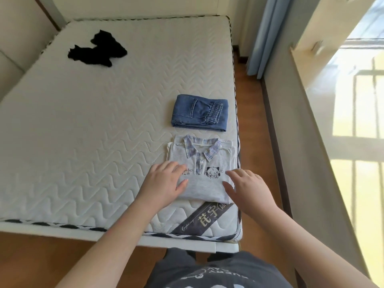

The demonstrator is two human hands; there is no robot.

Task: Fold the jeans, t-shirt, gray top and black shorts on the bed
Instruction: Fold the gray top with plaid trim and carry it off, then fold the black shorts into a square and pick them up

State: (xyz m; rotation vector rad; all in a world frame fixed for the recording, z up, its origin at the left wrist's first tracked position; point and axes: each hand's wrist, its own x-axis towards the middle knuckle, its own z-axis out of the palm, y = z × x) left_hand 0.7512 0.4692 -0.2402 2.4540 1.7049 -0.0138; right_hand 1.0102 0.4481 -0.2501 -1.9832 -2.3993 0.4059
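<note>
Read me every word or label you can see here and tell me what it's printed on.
"abc": gray top, chest print beside the left hand; the line under it is unclear.
"花字": dark corner label on the mattress; its cursive script is too blurred to read.
Print on the person's dark shirt: upside down and unreadable.

We have a single view, worn on the head and looking forward and down from the foot of the bed (83,125). It sits close above both forearms, takes in the whole mattress, and catches the window (357,100) at right.
</note>
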